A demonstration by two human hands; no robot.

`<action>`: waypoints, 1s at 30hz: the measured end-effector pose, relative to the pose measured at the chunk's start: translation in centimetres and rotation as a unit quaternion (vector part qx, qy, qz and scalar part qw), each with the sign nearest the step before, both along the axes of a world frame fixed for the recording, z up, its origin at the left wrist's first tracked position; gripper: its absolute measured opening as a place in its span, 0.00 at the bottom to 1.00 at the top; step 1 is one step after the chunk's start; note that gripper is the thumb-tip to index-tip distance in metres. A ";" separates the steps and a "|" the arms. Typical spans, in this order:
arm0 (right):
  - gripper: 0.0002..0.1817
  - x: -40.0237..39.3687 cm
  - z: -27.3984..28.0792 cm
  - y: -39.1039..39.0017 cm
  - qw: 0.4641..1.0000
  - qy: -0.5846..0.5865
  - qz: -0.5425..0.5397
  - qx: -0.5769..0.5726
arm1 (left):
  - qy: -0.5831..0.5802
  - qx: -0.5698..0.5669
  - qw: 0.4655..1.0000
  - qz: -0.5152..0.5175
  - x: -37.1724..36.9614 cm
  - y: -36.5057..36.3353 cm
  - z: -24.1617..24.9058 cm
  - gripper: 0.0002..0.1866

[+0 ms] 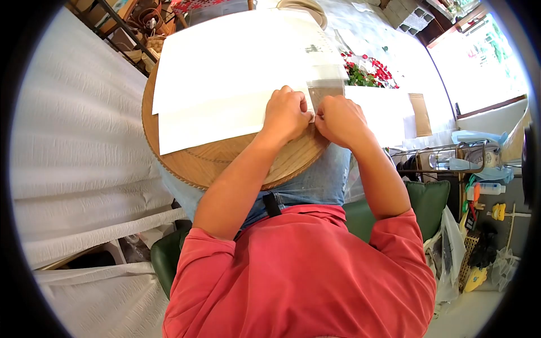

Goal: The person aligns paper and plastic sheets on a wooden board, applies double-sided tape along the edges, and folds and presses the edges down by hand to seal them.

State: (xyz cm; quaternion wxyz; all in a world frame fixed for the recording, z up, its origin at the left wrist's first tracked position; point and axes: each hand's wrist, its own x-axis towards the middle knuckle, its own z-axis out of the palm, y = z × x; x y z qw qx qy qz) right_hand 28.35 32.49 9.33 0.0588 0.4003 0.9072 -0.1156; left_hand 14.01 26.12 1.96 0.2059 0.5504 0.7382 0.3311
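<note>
My left hand [286, 114] is closed in a pinch over the near right part of the round wooden table [220, 163]. Close beside it, my right hand [342, 119] is pinching too, and the fingertips of both hands almost meet. Between them shows a small pale bit, at the near edge of a clear plastic sheet [326, 89]; the fingers hide most of what they grip. Large white paper sheets [225, 84] overlap across the tabletop, running under or beside my left hand. Faint printed marks show near their far right part.
Red flowers [372, 70] with green leaves stand beyond the table on the right. A wire rack [439, 158] holds bottles and a blue cloth. I sit on a green chair [431, 197]. White cloth [84, 129] hangs at left; baskets [152, 25] fill a shelf behind.
</note>
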 end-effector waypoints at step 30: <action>0.49 13.8 -8.2 -13.7 0.970 0.190 0.099 0.118 | -0.028 0.147 0.985 -0.080 0.0 -2.6 -0.3 0.14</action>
